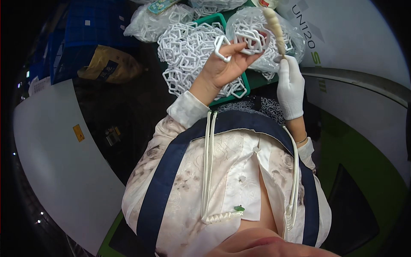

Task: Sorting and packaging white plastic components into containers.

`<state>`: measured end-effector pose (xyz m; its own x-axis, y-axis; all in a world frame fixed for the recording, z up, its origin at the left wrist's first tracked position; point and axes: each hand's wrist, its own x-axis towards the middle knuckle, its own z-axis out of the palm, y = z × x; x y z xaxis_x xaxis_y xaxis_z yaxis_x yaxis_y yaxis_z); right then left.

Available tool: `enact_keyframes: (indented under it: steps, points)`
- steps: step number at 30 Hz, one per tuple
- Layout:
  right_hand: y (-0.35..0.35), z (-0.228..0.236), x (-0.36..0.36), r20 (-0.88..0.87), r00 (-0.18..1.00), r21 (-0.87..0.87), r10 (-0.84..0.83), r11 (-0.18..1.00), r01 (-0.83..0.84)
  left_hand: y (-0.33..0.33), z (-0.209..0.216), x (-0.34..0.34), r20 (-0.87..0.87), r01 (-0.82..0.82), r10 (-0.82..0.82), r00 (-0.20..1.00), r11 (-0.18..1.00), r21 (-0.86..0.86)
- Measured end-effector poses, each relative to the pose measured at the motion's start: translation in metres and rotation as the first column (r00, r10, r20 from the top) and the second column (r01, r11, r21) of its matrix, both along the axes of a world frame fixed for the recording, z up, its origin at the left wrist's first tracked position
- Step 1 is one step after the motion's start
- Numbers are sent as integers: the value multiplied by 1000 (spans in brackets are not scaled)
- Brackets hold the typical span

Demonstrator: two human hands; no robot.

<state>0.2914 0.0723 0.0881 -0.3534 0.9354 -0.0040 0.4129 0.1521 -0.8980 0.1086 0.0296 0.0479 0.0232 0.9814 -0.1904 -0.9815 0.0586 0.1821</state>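
My bare left hand is raised over the green crate, its fingers closed around several white plastic frames. One more angular white frame hangs at the thumb side of that hand. My right hand, in a white knitted glove, grips the thin lower end of a cream-coloured stick with a lumpy, wrapped-looking surface. The stick points up and away from me, and its exact kind cannot be made out. Beneath the left hand, a heap of similar white frames fills the crate.
The green crate stands before me. Clear plastic bags of white frames lie behind it and to its right. A brown sack and blue crates are at the left. Pale machine panels flank me.
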Motion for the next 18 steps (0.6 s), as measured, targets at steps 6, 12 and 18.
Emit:
enact_keyframes:
  steps: [6,12,18]
  points:
    - [-10,-13,3,42,990,56,137,989,-139,-7,-10,-1,-65,-34,35,997,999,19]
    - [12,-6,34,-177,969,77,-174,979,190,16,43,-22,-732,-425,579,359,800,424]
    - [20,-18,39,-86,975,13,-205,978,207,61,-30,-23,-694,-111,422,-584,805,583]
